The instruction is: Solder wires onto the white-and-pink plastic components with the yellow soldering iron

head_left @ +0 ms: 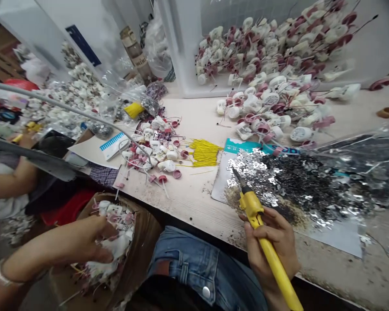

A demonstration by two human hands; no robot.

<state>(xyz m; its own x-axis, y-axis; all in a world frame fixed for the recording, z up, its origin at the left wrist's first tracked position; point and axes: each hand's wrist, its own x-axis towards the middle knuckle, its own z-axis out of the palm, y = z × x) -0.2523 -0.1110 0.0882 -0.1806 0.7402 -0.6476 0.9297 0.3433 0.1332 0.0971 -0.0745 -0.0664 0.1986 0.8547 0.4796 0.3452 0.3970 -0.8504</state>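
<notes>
Right hand: fingers wrapped closed around the yellow handle of a soldering iron, held tilted, tip pointing up the bench and ending just above the edge of a blue card. The tip sits beside a heap of silver and black scrap, which covers most of the card and appears not to touch the iron. Left hand: fingers curled down onto white-and-pink plastic parts inside a cardboard box; cannot tell whether they are clamped on a part or only resting on the pile. The box stands below the bench edge, well apart from the iron. On the bench, between the hands, lie loose wired parts beside a bundle of yellow wires. A white bin beyond is heaped with more wired parts. A co-worker's arm reaches in at far left.
</notes>
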